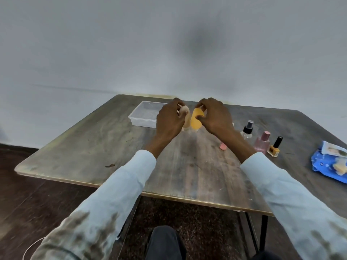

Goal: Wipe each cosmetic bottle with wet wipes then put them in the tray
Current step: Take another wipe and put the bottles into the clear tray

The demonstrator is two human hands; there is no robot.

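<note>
Bottles are in both our hands: left hand (pixel 170 119) grips a beige bottle (pixel 185 117), right hand (pixel 216 117) an orange bottle (pixel 196 119); gripped high above the table (pixel 93 147), one may slip

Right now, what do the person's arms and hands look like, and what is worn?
Both hands, left and right, are bare: no gloves, rings or watch visible. Each arm wears a long pale blue sleeve, left and right, ending at the wrist. Both sleeves show dark mottled blotches near the elbows.
</note>
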